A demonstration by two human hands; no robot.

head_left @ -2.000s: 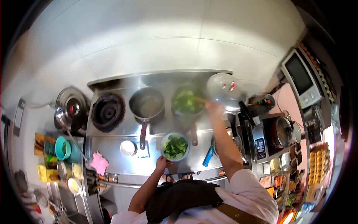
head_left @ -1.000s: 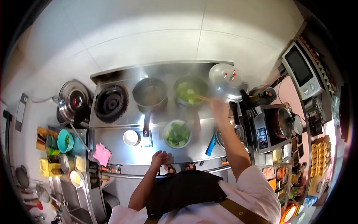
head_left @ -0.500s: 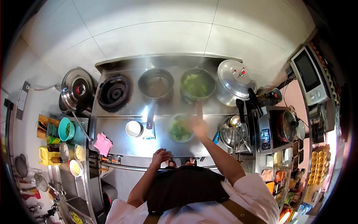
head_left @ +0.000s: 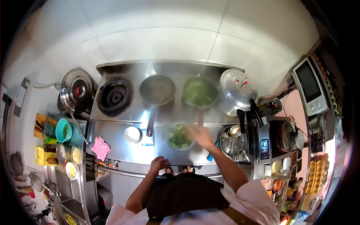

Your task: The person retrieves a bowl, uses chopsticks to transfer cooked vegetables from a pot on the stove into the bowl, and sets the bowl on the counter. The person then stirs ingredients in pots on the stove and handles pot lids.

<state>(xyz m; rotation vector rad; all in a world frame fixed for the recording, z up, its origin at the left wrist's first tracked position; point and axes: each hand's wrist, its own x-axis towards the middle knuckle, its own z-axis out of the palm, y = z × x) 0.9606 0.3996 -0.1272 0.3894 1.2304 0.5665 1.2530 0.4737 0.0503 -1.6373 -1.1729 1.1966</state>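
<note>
A bowl of cut green leafy vegetables [head_left: 180,138] stands on the steel counter. My right hand [head_left: 201,136] is at its right rim, fingers reaching over the greens; the fingertips are smeared by motion, so any grip is hidden. Behind it, a pot with green pieces in steaming liquid [head_left: 200,92] sits on the stove, its handle pointing towards me. Left of that is a second long-handled pot [head_left: 157,90] with liquid. My left hand [head_left: 159,164] hangs at the counter's front edge, fingers loosely bent and apart, holding nothing. A white cup [head_left: 132,134] stands farther left.
A pressure cooker [head_left: 236,90] stands at the right of the stove, beside a bare burner [head_left: 115,97] at the far left. Ladles rest in a metal bowl [head_left: 231,144]. A pink cloth [head_left: 100,148] and a teal bowl [head_left: 65,130] lie left. A rail runs along the front.
My right hand has moved from the right side of the bowl to over its rim. My left hand stays near the counter edge. The whole view has shifted slightly.
</note>
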